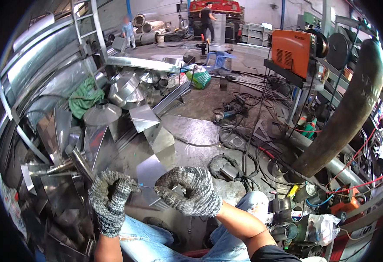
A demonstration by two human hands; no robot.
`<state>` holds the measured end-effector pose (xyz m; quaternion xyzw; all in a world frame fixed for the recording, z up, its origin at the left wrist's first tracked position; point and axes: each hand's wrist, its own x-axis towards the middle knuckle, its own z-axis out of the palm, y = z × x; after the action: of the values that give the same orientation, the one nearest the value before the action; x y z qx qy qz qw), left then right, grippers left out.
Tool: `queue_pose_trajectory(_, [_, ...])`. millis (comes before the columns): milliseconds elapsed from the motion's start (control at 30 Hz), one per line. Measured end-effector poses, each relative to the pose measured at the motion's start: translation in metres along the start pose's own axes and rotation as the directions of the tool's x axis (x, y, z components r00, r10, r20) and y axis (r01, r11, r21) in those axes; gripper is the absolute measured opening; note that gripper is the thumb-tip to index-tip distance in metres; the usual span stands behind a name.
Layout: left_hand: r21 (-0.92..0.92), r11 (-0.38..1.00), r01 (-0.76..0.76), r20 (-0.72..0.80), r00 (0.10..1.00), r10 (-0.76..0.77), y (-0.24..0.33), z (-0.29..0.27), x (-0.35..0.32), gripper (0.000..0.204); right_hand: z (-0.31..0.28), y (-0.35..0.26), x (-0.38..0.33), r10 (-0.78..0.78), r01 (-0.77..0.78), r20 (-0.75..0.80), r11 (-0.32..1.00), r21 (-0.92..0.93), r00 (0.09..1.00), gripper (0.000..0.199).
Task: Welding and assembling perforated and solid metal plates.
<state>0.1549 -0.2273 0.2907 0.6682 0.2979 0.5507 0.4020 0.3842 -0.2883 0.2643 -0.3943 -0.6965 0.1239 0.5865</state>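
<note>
Both of my hands wear knitted grey-and-black gloves and are raised over my knees. My left hand [110, 198] is closed, with thumb and fingertips pinched together toward the right. My right hand [189, 192] is curled, pinching toward the left. Between the two pinches runs a thin wire-like piece [146, 187], roughly level; its ends are hidden in the gloves. Just beyond it a bent sheet metal piece [150, 168] lies on the floor. A metal tube [81, 162] slants close behind my left hand.
Sheet metal parts [100, 114] crowd the left, near a ladder [84, 30]. Cables and an angle grinder [226, 114] lie ahead. To the right are an orange welding machine [289, 52] and a large curved pipe [348, 113]. Two people stand far off, one in black [206, 19].
</note>
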Motion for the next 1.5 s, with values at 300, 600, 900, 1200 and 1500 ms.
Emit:
queue_pose_trajectory(300, [0.210,0.964,-0.165,0.358,0.930,0.081,0.009,0.029,0.014,0.009,-0.035,0.001,0.002,0.417,-0.340,0.101,0.552,0.761,0.903,0.025])
queue_pose_trajectory(600, [-0.155,0.979,-0.132,0.286,0.942,0.172,0.022,0.074,0.061,0.019,-0.068,0.000,0.024,0.457,-0.193,-0.154,0.625,0.757,0.876,0.037])
queue_pose_trajectory(900, [-0.711,0.676,0.195,0.338,0.937,0.085,0.026,0.163,0.134,0.025,-0.008,0.154,-0.113,0.905,-0.641,0.156,0.150,0.753,0.395,0.027])
queue_pose_trajectory(1200, [-0.821,0.370,0.435,0.472,0.882,0.009,0.022,0.241,0.210,0.019,0.005,0.149,-0.124,0.841,-0.817,0.214,0.369,0.444,0.496,0.031])
queue_pose_trajectory(1500, [-0.797,0.517,0.313,0.287,0.949,-0.132,0.063,0.256,0.247,0.010,0.015,0.146,-0.131,0.656,-0.677,0.268,0.736,-0.016,0.706,0.034])
